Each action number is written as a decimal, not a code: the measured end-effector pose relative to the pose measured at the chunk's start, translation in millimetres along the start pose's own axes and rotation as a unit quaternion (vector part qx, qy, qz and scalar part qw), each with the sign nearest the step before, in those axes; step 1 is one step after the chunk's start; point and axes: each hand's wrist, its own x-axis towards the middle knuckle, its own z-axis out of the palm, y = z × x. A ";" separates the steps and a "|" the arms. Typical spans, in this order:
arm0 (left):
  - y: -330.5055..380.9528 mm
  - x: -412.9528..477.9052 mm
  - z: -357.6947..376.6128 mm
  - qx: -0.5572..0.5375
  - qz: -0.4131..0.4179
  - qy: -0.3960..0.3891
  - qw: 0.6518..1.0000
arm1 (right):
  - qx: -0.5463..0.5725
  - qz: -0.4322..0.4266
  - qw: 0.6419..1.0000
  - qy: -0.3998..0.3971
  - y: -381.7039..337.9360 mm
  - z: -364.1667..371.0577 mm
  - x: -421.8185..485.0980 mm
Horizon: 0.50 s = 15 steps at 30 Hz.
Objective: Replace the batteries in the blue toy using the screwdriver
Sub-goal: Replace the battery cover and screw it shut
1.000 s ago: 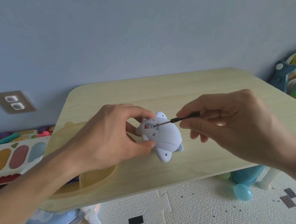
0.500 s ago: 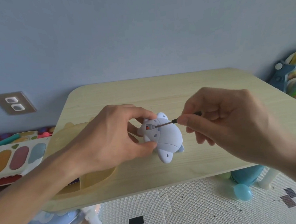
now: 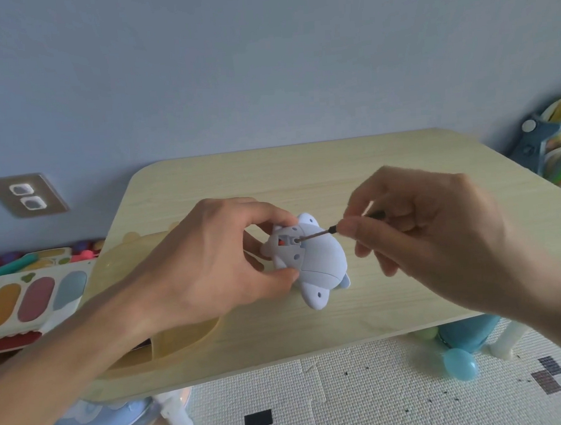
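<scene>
The pale blue toy [image 3: 318, 259] lies belly up near the middle of the wooden table [image 3: 352, 175]. My left hand [image 3: 209, 259] grips its left end, thumb below and fingers curled over the top. A small recess with a red part shows on the toy's underside. My right hand [image 3: 425, 233] pinches the thin black-handled screwdriver [image 3: 320, 235] between thumb and fingers. Its metal tip sits in the recess on the toy. Most of the handle is hidden inside my right hand.
A yellow plastic tray [image 3: 181, 336] lies on the table under my left forearm. A colourful toy xylophone [image 3: 31, 299] stands left of the table. Blue toys [image 3: 459, 362] sit on the floor mat under the table, and a toy shelf [image 3: 557, 149] is at the far right.
My right hand has turned and its fingers have shifted along the screwdriver handle, while the tip stays in the toy's recess. My left hand and the toy have hardly moved.
</scene>
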 end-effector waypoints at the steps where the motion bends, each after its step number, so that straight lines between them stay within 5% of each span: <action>1: 0.1 0.2 -0.2 0.001 0.000 0.000 1.000 | 0.020 -0.001 1.000 -0.015 -0.9 -1.7 -0.8; 5: -0.9 1.0 -1.0 0.000 0.000 0.003 1.000 | 0.016 -0.013 0.998 -0.051 -1.4 -4.5 -4.1; 12: 0.0 0.3 0.3 0.008 0.005 -0.004 1.000 | -0.099 -0.026 0.995 0.000 2.2 2.0 -2.4; 15: 0.9 0.2 0.2 0.020 0.006 -0.003 1.000 | -0.064 -0.021 0.998 0.017 9.0 -5.6 0.7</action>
